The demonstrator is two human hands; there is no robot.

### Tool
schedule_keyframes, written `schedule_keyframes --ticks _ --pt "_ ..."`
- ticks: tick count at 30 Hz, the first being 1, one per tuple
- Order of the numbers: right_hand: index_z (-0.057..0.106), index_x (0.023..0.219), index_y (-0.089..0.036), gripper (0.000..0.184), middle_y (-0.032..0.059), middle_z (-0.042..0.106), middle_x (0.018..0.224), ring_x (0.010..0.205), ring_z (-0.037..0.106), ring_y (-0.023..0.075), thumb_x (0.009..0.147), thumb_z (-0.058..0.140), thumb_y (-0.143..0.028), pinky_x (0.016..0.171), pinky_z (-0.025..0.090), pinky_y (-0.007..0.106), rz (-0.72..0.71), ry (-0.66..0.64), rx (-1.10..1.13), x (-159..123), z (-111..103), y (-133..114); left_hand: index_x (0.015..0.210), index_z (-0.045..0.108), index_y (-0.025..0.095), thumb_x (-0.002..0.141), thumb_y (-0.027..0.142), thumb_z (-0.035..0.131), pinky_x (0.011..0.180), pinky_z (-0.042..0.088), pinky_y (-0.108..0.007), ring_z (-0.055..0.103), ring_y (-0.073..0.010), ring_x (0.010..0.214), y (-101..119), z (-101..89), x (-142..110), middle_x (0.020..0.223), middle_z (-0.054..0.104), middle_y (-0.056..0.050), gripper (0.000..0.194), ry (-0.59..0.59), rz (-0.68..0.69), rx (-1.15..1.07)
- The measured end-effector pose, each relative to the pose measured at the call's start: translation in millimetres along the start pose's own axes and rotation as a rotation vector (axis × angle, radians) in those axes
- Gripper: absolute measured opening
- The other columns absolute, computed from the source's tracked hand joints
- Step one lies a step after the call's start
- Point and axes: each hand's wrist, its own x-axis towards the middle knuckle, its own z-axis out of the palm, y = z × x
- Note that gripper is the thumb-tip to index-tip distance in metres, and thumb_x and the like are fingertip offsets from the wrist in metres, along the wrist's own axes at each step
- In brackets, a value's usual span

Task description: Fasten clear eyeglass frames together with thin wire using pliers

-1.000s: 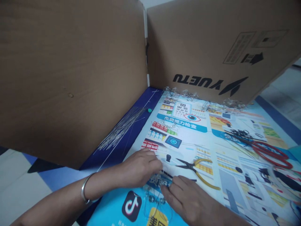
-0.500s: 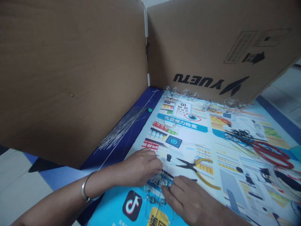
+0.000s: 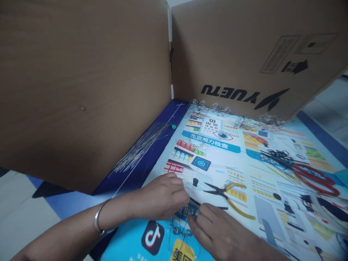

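Note:
My left hand [image 3: 160, 197] rests on a printed poster [image 3: 244, 170], fingers curled and pinched on a thin wire piece with small clear beads [image 3: 181, 226]. My right hand [image 3: 217, 228] meets it from the right, fingertips pinched on the same wire piece. A silver bangle [image 3: 98, 222] circles my left wrist. Yellow-handled pliers [image 3: 228, 194] lie just beyond my right hand, untouched.
A bundle of thin straight wires [image 3: 141, 146] lies on the dark blue strip at left, with a small green bead [image 3: 173, 127] near it. Red-handled scissors [image 3: 312, 175] and dark rings lie at right. Clear beaded pieces [image 3: 209, 107] line the foot of two upright cardboard sheets [image 3: 81, 83].
My hands have drawn slightly closer together over the wire piece; the left fingers curled in a little. Nothing else moved.

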Motion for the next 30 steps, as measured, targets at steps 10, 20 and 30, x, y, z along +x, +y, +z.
schedule_keyframes --ticks 10,20,30 --pt "0.059 0.099 -0.012 0.024 0.0029 0.053 0.069 0.064 0.042 0.0169 0.091 0.037 -0.011 0.055 0.029 0.034 0.024 0.036 0.008 2.4 -2.9 1.4 0.084 0.053 0.015 0.084 0.01 0.039 0.066 0.039 -0.029 0.049 -0.017 0.075 2.3 1.0 -0.4 0.077 0.057 -0.005 0.015 -0.086 -0.035 0.048" --pt "0.058 0.104 -0.009 0.022 0.0032 0.055 0.07 0.063 0.046 0.0167 0.088 0.043 -0.01 0.056 0.033 0.033 0.0 0.06 -0.01 2.7 -3.9 2.8 0.079 0.05 0.016 0.087 0.011 0.04 0.066 0.039 -0.028 0.047 -0.0141 0.071 3.2 5.8 -2.9 0.076 0.057 -0.003 0.013 -0.033 -0.08 0.045" --pt "0.059 0.1 -0.01 0.018 0.0034 0.053 0.072 0.065 0.043 0.0166 0.088 0.046 -0.011 0.058 0.034 0.034 -0.026 0.003 0.005 0.6 -0.1 1.0 0.076 0.053 0.016 0.086 0.01 0.042 0.063 0.037 -0.029 0.048 -0.0138 0.07 5.2 5.6 2.0 0.072 0.059 -0.002 0.016 0.022 0.028 0.074"
